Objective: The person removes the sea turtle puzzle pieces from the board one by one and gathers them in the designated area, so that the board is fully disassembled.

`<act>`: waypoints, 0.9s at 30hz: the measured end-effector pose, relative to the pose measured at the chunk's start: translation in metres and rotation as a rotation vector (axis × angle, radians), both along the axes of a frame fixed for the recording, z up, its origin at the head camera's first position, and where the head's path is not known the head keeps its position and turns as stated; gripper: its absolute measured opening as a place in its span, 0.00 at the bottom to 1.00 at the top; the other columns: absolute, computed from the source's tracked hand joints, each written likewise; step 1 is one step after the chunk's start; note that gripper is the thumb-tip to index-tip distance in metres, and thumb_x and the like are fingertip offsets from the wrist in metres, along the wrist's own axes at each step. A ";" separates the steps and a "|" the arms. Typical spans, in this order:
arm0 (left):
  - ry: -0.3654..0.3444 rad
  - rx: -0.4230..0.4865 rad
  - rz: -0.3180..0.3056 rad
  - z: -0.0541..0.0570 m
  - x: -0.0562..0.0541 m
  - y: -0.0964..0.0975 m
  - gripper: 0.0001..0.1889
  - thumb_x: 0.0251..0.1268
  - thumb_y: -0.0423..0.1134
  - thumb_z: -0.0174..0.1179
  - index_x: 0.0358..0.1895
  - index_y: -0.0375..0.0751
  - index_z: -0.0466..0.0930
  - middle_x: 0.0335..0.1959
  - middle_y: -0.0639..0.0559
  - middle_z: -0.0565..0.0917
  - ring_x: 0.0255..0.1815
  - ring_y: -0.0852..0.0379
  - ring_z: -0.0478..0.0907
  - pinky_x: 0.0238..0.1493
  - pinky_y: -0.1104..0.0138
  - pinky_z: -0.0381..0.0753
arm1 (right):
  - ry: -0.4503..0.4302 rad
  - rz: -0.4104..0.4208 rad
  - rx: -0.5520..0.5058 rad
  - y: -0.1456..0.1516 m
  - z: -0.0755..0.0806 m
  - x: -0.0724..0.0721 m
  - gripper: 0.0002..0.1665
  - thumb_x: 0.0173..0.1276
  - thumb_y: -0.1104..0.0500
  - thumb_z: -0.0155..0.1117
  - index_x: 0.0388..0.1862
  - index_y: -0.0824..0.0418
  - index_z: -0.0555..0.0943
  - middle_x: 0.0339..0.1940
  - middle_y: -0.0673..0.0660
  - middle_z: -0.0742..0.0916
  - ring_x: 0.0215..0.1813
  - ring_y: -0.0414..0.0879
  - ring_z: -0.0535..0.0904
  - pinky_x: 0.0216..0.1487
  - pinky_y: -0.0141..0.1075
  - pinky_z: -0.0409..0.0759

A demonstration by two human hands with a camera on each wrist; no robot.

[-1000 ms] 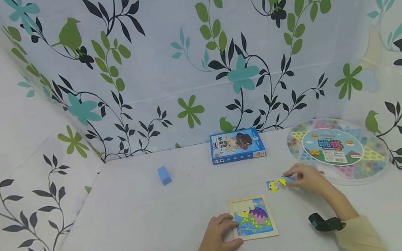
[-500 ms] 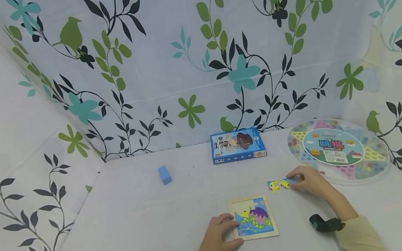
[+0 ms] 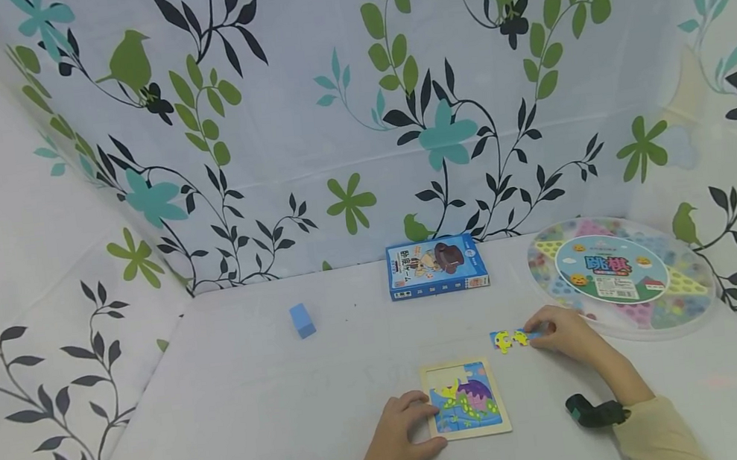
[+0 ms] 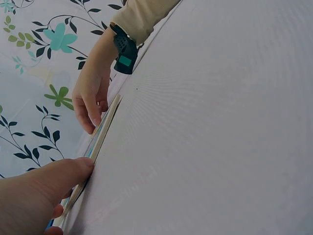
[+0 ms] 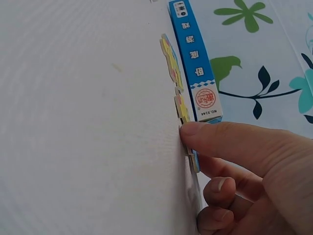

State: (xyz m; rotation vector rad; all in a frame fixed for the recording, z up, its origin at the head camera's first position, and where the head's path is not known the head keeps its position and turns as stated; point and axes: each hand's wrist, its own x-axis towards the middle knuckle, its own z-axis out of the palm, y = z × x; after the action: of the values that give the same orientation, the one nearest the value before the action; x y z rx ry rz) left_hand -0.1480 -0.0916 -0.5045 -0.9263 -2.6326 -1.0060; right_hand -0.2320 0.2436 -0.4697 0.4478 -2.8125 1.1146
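Observation:
My left hand (image 3: pixel 397 437) grips the wooden frame (image 3: pixel 477 433) of a small jigsaw puzzle by its left side and lower corner. In the frame lies a picture (image 3: pixel 473 395) of a purple and yellow creature on blue; bare wood shows at its upper left. Beyond the frame, my right hand (image 3: pixel 564 333) pinches a blue and yellow jigsaw piece (image 3: pixel 521 338) between thumb and fingers, low over the table. Its left end is right beside another jigsaw piece (image 3: pixel 502 342). In the right wrist view the thumb covers part of the pinched piece (image 5: pixel 182 108).
A blue game box (image 3: pixel 436 268) lies at the back of the white table. At the back right is a round Chinese checkers set (image 3: pixel 612 272), close behind the right hand. A small blue block (image 3: pixel 302 321) stands left of centre. Patterned cloth (image 3: pixel 343 113) hangs behind.
The piece in my right hand has come down from a tilted pose to lie flatter, and its gap to the other piece has narrowed. My left hand and the frame stay put.

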 end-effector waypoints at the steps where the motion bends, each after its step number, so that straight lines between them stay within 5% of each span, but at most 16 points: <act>1: -0.002 -0.001 0.001 0.000 0.000 0.000 0.21 0.49 0.53 0.63 0.44 0.46 0.79 0.49 0.57 0.73 0.42 0.62 0.64 0.44 0.68 0.69 | 0.001 0.002 0.002 0.000 0.000 0.000 0.09 0.49 0.65 0.69 0.32 0.61 0.82 0.31 0.51 0.80 0.25 0.44 0.66 0.29 0.37 0.62; 27: 0.001 -0.014 0.009 0.002 0.001 0.001 0.20 0.49 0.53 0.63 0.44 0.46 0.80 0.48 0.56 0.73 0.42 0.62 0.65 0.44 0.68 0.69 | -0.013 -0.017 0.020 -0.002 -0.003 -0.001 0.08 0.49 0.64 0.68 0.31 0.60 0.80 0.31 0.51 0.79 0.28 0.44 0.67 0.27 0.35 0.68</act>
State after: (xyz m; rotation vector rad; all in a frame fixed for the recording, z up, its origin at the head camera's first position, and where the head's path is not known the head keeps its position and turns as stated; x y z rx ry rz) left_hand -0.1475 -0.0910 -0.5029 -0.9170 -2.6438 -0.9861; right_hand -0.2332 0.2412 -0.4731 0.4197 -2.8356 1.0903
